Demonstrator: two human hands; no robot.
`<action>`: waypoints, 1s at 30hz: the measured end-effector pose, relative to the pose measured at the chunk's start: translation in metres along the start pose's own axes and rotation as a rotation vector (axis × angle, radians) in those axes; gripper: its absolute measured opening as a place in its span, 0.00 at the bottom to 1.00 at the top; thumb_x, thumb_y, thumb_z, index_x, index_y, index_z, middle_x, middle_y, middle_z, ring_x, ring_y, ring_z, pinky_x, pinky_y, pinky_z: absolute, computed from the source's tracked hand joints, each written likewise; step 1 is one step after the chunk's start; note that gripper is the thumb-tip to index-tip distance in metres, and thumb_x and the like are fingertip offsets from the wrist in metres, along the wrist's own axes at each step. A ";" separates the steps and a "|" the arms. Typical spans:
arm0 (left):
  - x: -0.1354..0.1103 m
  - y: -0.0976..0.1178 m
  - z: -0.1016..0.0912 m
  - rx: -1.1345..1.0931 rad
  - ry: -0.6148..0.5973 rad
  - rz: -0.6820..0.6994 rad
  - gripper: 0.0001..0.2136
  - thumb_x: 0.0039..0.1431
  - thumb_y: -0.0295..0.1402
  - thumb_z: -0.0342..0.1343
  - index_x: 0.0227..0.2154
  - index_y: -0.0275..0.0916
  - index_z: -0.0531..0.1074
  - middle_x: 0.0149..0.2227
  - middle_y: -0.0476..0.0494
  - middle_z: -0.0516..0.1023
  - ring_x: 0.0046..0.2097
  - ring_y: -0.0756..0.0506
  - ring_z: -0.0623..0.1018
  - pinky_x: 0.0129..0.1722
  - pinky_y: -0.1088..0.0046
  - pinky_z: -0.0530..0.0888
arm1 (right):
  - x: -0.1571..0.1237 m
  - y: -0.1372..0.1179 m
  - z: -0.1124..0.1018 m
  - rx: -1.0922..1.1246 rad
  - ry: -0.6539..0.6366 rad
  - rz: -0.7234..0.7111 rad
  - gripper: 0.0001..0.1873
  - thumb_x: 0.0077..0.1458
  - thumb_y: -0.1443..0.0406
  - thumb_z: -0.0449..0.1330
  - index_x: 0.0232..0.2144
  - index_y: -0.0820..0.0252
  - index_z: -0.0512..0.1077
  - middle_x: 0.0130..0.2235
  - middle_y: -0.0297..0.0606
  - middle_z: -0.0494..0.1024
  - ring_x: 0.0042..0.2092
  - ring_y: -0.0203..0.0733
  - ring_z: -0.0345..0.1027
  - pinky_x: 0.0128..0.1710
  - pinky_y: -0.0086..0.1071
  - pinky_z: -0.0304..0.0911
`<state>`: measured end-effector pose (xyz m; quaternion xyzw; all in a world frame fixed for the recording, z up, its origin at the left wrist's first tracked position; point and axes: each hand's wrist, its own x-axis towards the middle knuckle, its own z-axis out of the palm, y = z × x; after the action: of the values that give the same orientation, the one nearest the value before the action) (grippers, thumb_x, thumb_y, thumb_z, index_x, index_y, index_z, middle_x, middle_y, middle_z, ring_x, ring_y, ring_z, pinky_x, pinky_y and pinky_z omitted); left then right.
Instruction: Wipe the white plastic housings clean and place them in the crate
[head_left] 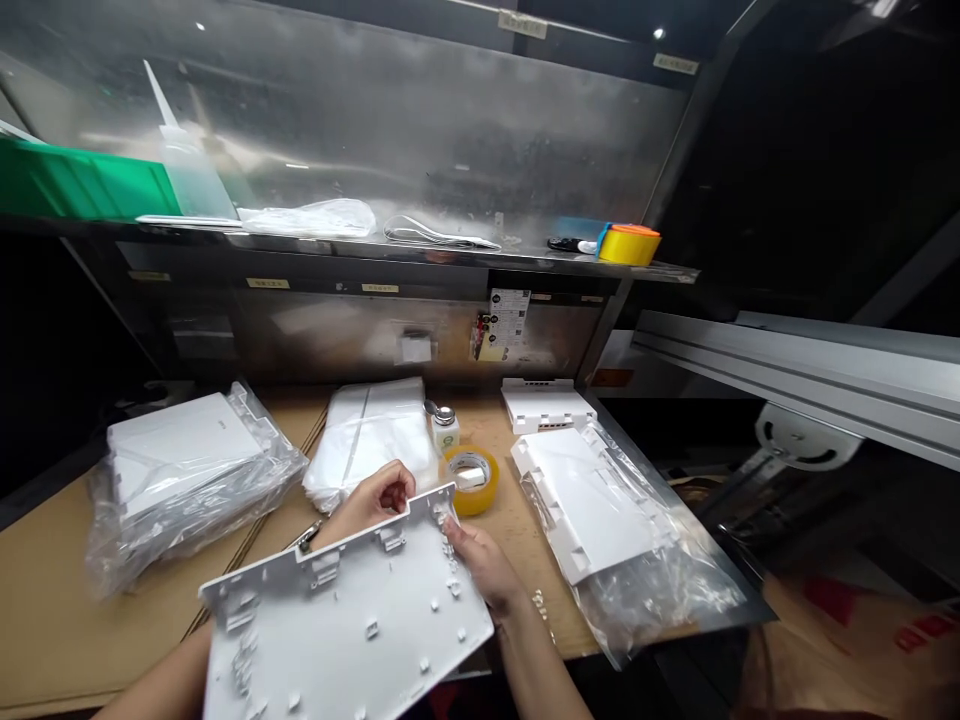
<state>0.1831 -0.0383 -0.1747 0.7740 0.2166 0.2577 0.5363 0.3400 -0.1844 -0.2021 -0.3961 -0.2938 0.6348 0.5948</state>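
Observation:
A white plastic housing panel [337, 620], its inner face with clips and posts towards me, is tilted up in front of me. My right hand [484, 565] grips it at its right edge, thumb on the inner face. My left hand [379, 495] is behind the panel's top edge with its fingers curled closed; whatever they hold, if anything, is hidden. Just beyond the hands lies a roll of yellowish tape [487, 490]. Small white pieces [541, 610] are scattered on the cardboard-covered table [517, 530] to the right of my right wrist.
White housings in clear bags lie left [187, 450] and right [592, 500]. Behind are a stack of clear bags [367, 430], a small pump bottle [445, 428] and another white housing [547, 405]. A metal shelf [450, 255] crosses above; an aluminium rail [810, 380] runs at right.

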 end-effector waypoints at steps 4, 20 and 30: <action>-0.002 -0.003 -0.021 0.093 0.073 0.086 0.11 0.55 0.37 0.65 0.23 0.41 0.71 0.35 0.47 0.66 0.35 0.47 0.71 0.35 0.70 0.75 | -0.003 0.004 -0.016 0.031 0.002 0.027 0.33 0.50 0.41 0.68 0.41 0.65 0.80 0.33 0.42 0.84 0.41 0.52 0.80 0.48 0.43 0.70; 0.002 -0.016 0.002 0.121 0.117 0.074 0.12 0.59 0.41 0.63 0.32 0.42 0.66 0.31 0.48 0.76 0.34 0.45 0.79 0.36 0.66 0.78 | -0.004 0.015 -0.031 0.108 -0.036 0.026 0.28 0.53 0.44 0.68 0.43 0.61 0.80 0.38 0.46 0.84 0.48 0.55 0.78 0.50 0.47 0.70; 0.002 -0.005 -0.012 0.508 0.246 0.210 0.14 0.63 0.31 0.51 0.44 0.47 0.81 0.54 0.42 0.79 0.51 0.40 0.77 0.55 0.58 0.72 | -0.003 0.016 -0.025 0.097 -0.020 0.034 0.29 0.51 0.44 0.69 0.44 0.60 0.81 0.40 0.44 0.86 0.48 0.55 0.79 0.51 0.47 0.71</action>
<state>0.1768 -0.0270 -0.1759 0.8647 0.2562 0.3408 0.2656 0.3530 -0.1919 -0.2280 -0.3655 -0.2618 0.6622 0.5995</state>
